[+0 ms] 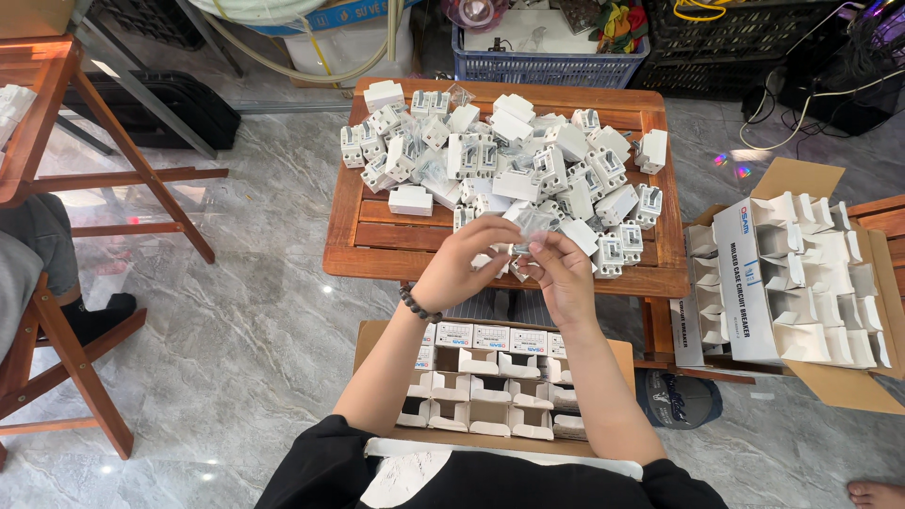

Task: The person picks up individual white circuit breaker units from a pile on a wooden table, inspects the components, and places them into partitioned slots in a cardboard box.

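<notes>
Both hands, left hand (464, 269) and right hand (564, 273), pinch apparently a small clear packet (529, 226); white breakers (528, 160) heaped beyond.

I log a blue plastic basket (547, 66) behind the bench, a black crate (745, 42) beside it. Left: wooden chair frame (66, 349), grey marble floor (245, 311). Right: dark cap (681, 401).

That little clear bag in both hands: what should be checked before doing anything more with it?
1. Small clear bag gripped by left hand and right hand: ok.
2. What is inside it: cannot tell.
3. White breakers piled on the wooden table, none over the edge: ok.
4. Open little boxes in the carton below: ok.
5. Second carton standing alongside on the right: ok.
</notes>
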